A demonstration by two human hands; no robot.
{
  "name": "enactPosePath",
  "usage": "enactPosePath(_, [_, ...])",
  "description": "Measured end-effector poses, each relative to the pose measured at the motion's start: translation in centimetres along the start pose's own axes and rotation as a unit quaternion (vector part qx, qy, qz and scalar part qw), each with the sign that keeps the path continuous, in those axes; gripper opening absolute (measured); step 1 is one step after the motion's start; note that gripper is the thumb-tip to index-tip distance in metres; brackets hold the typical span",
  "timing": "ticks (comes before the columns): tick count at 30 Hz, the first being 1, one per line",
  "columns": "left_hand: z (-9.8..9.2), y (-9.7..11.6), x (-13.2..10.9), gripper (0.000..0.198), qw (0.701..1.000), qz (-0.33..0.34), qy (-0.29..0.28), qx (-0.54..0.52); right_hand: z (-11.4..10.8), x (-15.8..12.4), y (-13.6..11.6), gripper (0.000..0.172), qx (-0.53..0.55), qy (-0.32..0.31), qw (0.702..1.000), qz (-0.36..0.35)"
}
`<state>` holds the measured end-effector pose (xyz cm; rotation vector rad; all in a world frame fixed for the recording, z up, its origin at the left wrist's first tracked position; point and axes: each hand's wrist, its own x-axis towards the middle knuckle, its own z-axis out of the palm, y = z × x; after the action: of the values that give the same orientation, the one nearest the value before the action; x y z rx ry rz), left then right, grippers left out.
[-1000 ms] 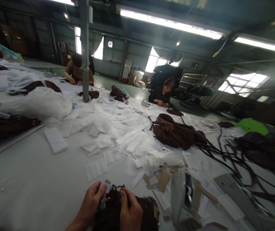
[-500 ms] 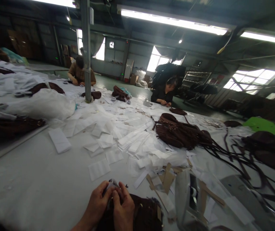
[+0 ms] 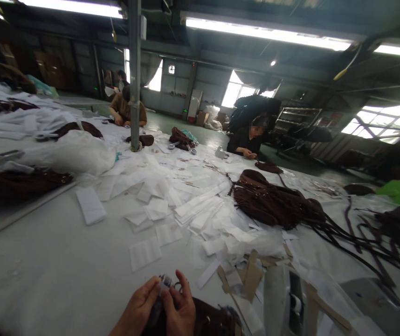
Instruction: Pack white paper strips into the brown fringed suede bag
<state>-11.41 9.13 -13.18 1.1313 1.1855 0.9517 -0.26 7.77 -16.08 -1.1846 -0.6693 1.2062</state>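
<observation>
At the bottom edge my left hand and my right hand meet over a dark brown fringed bag lying on the white table. Both hands pinch a small silvery-white piece at the bag's top, with a thin brown cord loop beside it. The fingers of both hands are closed on that piece. What the piece is, I cannot make out.
Loose white paper strips cover the table's middle, cardboard scraps lie right of my hands. A pile of brown bags with long straps spreads right. A metal post stands on the table. Two people work at the far side.
The view has tilted up and shifted, so my hands sit lower in frame. My right hand's fingers have closed in next to the left on the small piece.
</observation>
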Motion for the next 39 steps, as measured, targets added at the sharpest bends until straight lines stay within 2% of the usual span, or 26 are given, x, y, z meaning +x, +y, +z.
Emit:
enactPosePath(6, [1.1,0.9,-0.1,0.033,0.989,0.094,0.048,0.106,-0.3,0.2,-0.1,0.08,0.019,-0.019,1.0,0.005])
enactPosePath(12, [1.5,0.4,-0.1,0.028,0.989,0.086,0.074,0.091,-0.6,0.3,0.1,0.084,0.041,-0.018,0.999,0.011])
enactPosePath(16, [1.2,0.8,-0.3,0.033,0.993,0.082,0.031,0.074,-0.2,0.1,-0.2,0.09,0.063,-0.03,0.997,0.02])
enactPosePath(19, [1.0,1.3,-0.5,0.037,0.994,0.085,0.02,0.07,0.1,-0.2,-0.4,0.094,0.085,-0.029,0.996,0.014])
enactPosePath(27, [0.9,2.4,-0.5,0.045,0.986,0.1,-0.03,0.127,-0.5,-0.7,-1.2,0.095,0.124,-0.081,0.988,0.043])
enactPosePath(30, [0.8,2.8,-0.6,0.037,0.988,0.104,-0.033,0.106,-0.7,-1.0,-1.6,0.088,0.139,-0.11,0.983,0.054])
enactPosePath(33, [0.4,2.6,-0.3,0.021,0.994,0.077,-0.06,0.059,-0.8,-1.1,-1.5,0.078,0.152,-0.122,0.978,0.068])
enactPosePath(36, [0.0,2.2,0.2,0.023,0.995,0.045,-0.083,0.019,-0.7,-0.8,-1.1,0.071,0.152,-0.109,0.98,0.073])
enactPosePath(39, [0.1,1.8,0.5,0.022,0.994,0.055,-0.081,0.053,-0.5,-0.5,-0.6,0.073,0.149,-0.08,0.984,0.057])
